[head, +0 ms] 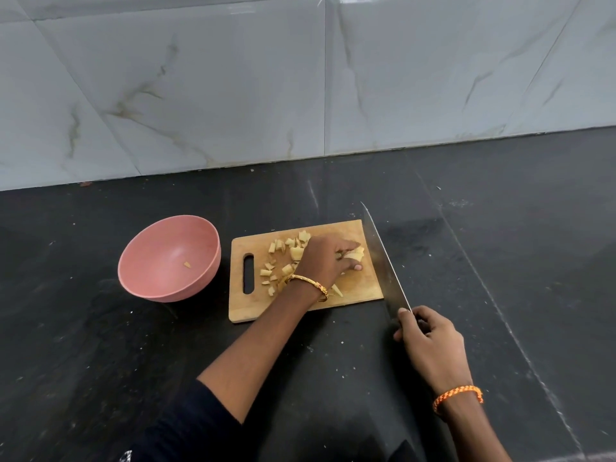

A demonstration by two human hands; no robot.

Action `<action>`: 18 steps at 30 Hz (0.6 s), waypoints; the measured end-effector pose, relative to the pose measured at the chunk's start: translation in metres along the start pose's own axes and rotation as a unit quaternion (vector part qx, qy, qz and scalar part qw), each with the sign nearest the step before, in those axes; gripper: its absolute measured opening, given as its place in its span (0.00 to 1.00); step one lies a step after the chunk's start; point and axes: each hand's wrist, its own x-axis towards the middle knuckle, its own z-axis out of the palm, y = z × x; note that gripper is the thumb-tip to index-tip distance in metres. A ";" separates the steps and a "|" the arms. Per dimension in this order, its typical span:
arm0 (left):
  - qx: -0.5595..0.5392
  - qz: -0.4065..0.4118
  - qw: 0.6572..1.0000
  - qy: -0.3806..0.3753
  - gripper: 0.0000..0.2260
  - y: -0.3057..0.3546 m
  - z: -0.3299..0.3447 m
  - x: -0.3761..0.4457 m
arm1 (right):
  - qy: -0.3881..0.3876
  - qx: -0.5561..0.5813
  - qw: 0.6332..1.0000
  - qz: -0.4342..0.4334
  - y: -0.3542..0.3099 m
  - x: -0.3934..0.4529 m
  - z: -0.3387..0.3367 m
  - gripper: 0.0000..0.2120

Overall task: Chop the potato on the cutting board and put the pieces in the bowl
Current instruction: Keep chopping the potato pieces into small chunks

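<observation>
One wooden cutting board point(353, 291), left hand point(325, 260) pinching potato pieces point(355, 254), one pink bowl point(140, 275) holding one piece, right hand point(430, 341) gripping one steel knife point(383, 258)

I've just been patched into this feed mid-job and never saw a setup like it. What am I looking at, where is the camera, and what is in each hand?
There is no machine here: a person works with two bare hands, and the single picture comes from a wide-angle camera worn on the head, looking forward and down. On the dark counter lie a wooden cutting board and, to its left, a pink bowl with one potato piece inside. Chopped potato pieces are scattered on the board. The left hand reaches across the board and gathers pieces under its curled fingers. The right hand grips a large knife, whose blade runs along the board's right edge.
</observation>
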 end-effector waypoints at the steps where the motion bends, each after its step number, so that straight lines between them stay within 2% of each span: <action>1: 0.002 -0.001 1.000 0.003 0.19 -0.003 0.000 -0.002 | -0.004 -0.005 1.000 -0.005 0.000 0.000 0.001 0.11; 3: 0.018 -0.007 1.000 0.020 0.20 -0.008 0.000 -0.006 | -0.001 -0.020 1.000 -0.024 -0.001 -0.001 0.004 0.11; 8: 0.085 -0.026 0.995 0.050 0.12 -0.012 0.002 -0.007 | 0.014 -0.074 0.991 -0.106 -0.004 -0.002 0.015 0.12; 13: 0.048 -0.036 0.994 0.095 0.10 -0.009 0.005 -0.005 | -0.019 -0.123 0.986 -0.115 -0.006 0.004 0.022 0.12; 18: 0.019 -0.048 0.994 0.100 0.08 -0.012 0.007 -0.001 | -0.038 -0.146 0.981 -0.120 -0.009 0.007 0.024 0.11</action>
